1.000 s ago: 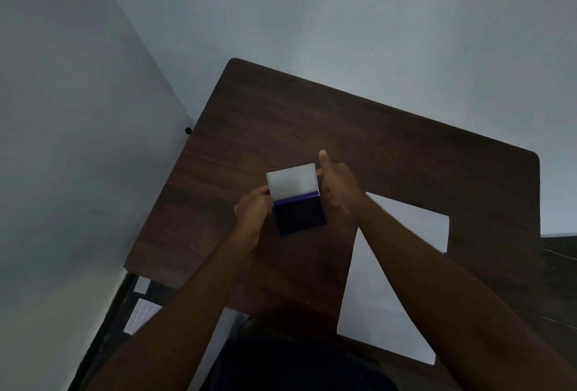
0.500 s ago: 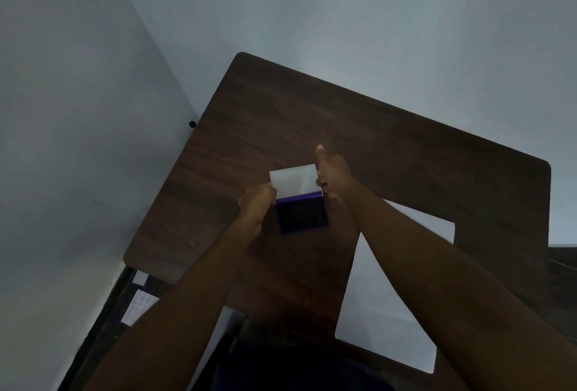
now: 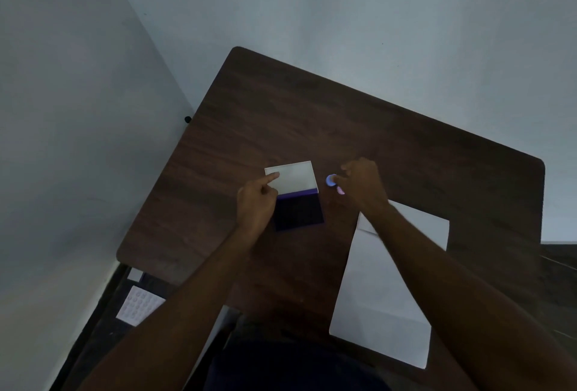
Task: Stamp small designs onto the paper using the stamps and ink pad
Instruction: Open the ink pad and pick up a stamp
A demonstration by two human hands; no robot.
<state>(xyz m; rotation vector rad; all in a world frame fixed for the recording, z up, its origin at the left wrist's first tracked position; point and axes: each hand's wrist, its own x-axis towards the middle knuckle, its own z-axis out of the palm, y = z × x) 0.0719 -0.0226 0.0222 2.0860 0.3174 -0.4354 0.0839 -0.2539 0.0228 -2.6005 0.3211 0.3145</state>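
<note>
Purple ink pad [image 3: 298, 209] sat open mid-table [image 3: 312, 116], your left hand [image 3: 257, 200] steadying lid w/ a straight finger. Right hand [image 3: 363, 186] pinched blue stamp [image 3: 331, 180] beside pad. Next, I'd say: ink it, then press on paper [image 3: 390, 297] near-right.

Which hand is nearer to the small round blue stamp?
Right. The right hand has its fingers at the small round blue stamp; the left hand is across the open ink pad, touching its white lid.

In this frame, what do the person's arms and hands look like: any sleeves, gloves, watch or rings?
Both forearms are bare up to the frame edge; no sleeves show. The left hand and right hand are ungloved, with no watch, bracelet or ring visible. The light is dim, so small rings could be missed.
</note>
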